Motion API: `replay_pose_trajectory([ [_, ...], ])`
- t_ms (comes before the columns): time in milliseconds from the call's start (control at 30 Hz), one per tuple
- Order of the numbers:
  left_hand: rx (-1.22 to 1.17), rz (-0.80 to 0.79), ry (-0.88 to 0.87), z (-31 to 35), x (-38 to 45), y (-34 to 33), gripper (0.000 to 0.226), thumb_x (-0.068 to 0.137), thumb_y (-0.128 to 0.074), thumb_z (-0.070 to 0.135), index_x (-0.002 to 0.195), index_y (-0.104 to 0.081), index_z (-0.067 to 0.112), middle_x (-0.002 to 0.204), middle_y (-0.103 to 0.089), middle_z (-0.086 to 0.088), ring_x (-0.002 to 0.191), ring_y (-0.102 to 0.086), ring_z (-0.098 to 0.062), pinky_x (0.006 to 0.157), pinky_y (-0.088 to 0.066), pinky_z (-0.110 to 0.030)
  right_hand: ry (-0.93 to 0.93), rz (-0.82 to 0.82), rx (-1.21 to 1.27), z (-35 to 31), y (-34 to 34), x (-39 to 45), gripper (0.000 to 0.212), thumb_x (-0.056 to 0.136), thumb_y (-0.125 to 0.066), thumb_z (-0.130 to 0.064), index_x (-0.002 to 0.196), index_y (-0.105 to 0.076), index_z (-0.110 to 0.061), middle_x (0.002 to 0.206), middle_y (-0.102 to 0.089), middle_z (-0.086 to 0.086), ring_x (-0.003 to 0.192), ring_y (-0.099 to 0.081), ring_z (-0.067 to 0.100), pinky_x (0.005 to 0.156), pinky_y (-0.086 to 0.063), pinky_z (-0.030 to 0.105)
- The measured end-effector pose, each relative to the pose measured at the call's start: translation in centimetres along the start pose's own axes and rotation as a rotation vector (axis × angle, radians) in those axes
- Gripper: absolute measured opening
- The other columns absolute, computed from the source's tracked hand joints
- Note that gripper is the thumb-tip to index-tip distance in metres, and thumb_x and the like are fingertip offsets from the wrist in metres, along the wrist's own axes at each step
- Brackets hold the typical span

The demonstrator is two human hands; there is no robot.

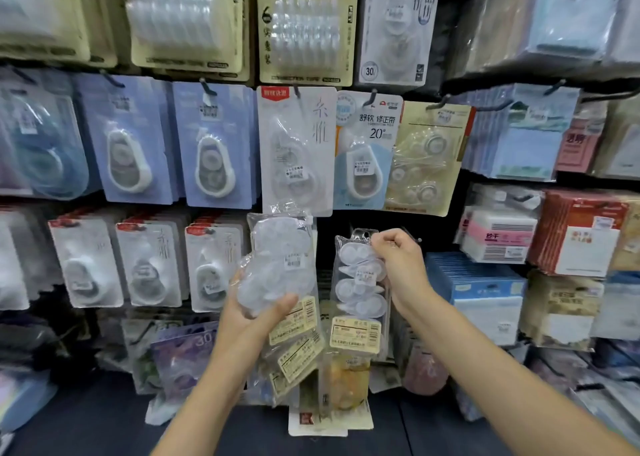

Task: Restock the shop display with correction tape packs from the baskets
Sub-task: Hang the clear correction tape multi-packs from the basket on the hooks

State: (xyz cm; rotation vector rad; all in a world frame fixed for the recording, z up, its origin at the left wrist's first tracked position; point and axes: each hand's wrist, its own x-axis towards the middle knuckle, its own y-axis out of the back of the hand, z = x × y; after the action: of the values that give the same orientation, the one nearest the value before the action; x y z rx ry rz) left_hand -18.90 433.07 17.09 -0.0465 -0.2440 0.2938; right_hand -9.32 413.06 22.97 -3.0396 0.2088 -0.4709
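While the left hand (258,311) grips a fanned stack of crinkly clear packs (280,282) at centre frame, the right hand (398,261) pinches the top of one glossy correction tape pack (360,282) holding rounded white dispensers. Behind them, carded blister packs (214,143) hang on black hooks (207,88).

Clear packs (360,282); yellow labels (354,334)

Head view, close, facing display wall (346,150)
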Motion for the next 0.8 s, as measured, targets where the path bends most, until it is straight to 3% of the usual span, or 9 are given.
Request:
replay_pose_trajectory([
  [100,0.008,-0.012,0.017,0.2,-0.3,0.3,0.113,0.039,-0.080,0.067,0.140,-0.039,0.036,0.127,-0.061,0.008,0.108,-0.061,-0.007,0.078,-0.046,-0.020,0.024,-0.008,-0.102,0.6,-0.4,0.7,0.023,0.092,-0.058,-0.014,0.069,-0.056,-0.017,0.068,-0.053,-0.007,0.066,-0.048,0.007,0.065,-0.039,0.022],
  [300,0.008,-0.041,0.071,0.4,-0.9,0.3,0.110,0.039,-0.081,0.066,0.138,-0.041,0.038,0.127,-0.062,0.007,0.113,-0.061,-0.016,0.100,-0.047,-0.042,0.074,0.006,-0.215,1.1,-0.7,1.3,0.024,0.089,-0.059,-0.019,0.066,-0.055,-0.020,0.069,-0.057,-0.011,0.066,-0.051,0.003,0.060,-0.040,0.017],
  [400,-0.018,-0.061,0.081,0.7,-0.6,0.3,0.096,0.046,-0.085,0.056,0.132,-0.047,0.038,0.115,-0.070,0.009,0.103,-0.067,-0.011,0.092,-0.051,-0.037,0.037,0.040,-0.232,1.2,-0.8,1.8,0.023,0.088,-0.060,-0.019,0.066,-0.056,-0.020,0.070,-0.058,-0.009,0.067,-0.052,0.007,0.060,-0.041,0.021],
  [500,-0.126,-0.100,0.152,0.7,-0.4,0.4,0.084,0.051,-0.091,0.046,0.124,-0.053,0.032,0.106,-0.074,-0.003,0.093,-0.072,-0.023,0.083,-0.056,-0.044,-0.017,0.031,-0.261,1.4,-1.2,2.0,0.018,0.090,-0.059,-0.021,0.073,-0.058,-0.015,0.074,-0.058,-0.005,0.071,-0.054,0.013,0.059,-0.041,0.023],
  [567,-0.147,-0.133,0.183,0.6,-0.4,0.2,0.077,0.054,-0.090,0.044,0.120,-0.055,0.029,0.102,-0.075,-0.005,0.091,-0.073,-0.024,0.079,-0.055,-0.041,-0.014,0.070,-0.324,1.3,-1.6,1.7,0.013,0.091,-0.059,-0.024,0.084,-0.058,-0.012,0.082,-0.059,-0.003,0.079,-0.055,0.016,0.061,-0.041,0.024],
  [700,-0.186,-0.225,0.190,0.1,-0.5,-0.6,0.062,0.059,-0.084,0.041,0.115,-0.061,0.028,0.101,-0.075,-0.005,0.091,-0.073,-0.023,0.068,-0.058,-0.029,0.258,0.232,-0.410,0.1,-2.1,-0.9,0.015,0.091,-0.059,-0.030,0.098,-0.050,-0.021,0.103,-0.054,-0.004,0.093,-0.052,0.013,0.080,-0.042,0.025],
  [800,-0.168,-0.302,0.198,-0.1,-0.7,-1.2,0.050,0.056,-0.085,0.045,0.103,-0.069,0.036,0.101,-0.075,-0.004,0.093,-0.072,-0.021,0.068,-0.057,-0.025,0.261,0.011,-0.234,-1.5,-2.5,-3.5,0.018,0.089,-0.057,-0.044,0.094,-0.058,-0.027,0.094,-0.063,-0.011,0.085,-0.059,0.001,0.073,-0.046,0.014],
])
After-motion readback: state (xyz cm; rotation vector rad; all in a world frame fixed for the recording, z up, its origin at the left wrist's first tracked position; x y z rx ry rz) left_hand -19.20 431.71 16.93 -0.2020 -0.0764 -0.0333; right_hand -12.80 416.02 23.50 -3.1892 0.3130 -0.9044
